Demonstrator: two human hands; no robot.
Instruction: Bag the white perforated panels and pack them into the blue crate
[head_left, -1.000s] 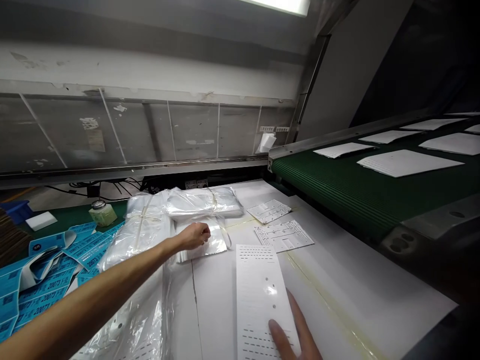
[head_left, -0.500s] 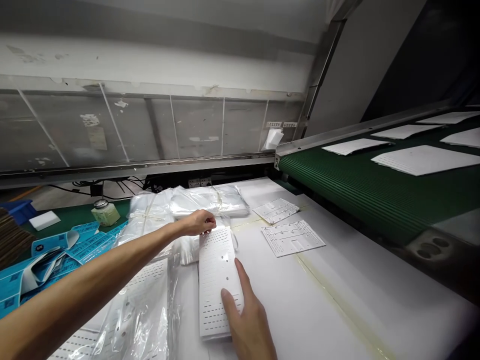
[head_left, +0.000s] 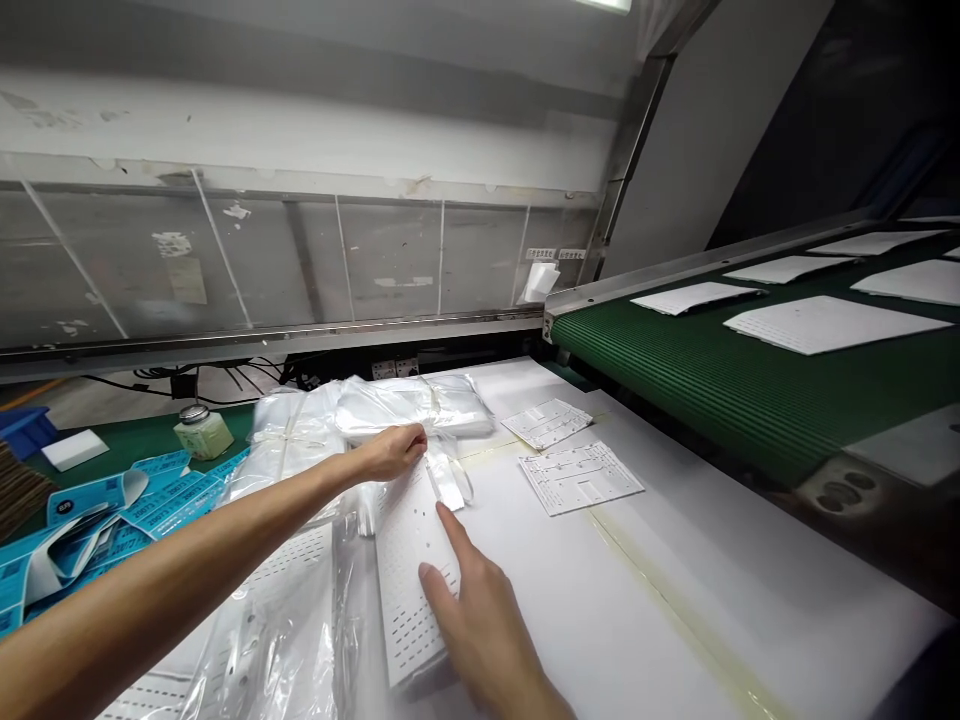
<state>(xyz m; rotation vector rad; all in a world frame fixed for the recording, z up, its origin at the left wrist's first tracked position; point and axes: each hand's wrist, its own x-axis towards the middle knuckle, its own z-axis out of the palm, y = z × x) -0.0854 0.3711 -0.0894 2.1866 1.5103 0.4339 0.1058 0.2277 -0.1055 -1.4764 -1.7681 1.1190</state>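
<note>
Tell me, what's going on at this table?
A person works bare-handed at a white table beside a green conveyor belt carrying white sheets. The left hand pinches the edge of a clear plastic bag, while the right hand lies flat on a long perforated white card whose far end sits at the bag's mouth.

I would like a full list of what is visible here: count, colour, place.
perforated card: one, white, table centre, under right hand
clear bag: one, transparent, at the card's far end
bag bundles: two, transparent, behind the hands
die-cut cards: two, white, right of the hands
sheets: several, white, on conveyor
conveyor: one, green, right
labels: many, blue, left
bottle: one, pale, far left
table: one, white, foreground
left hand: fingers pinch the clear bag
right hand: flat on the perforated card
</note>
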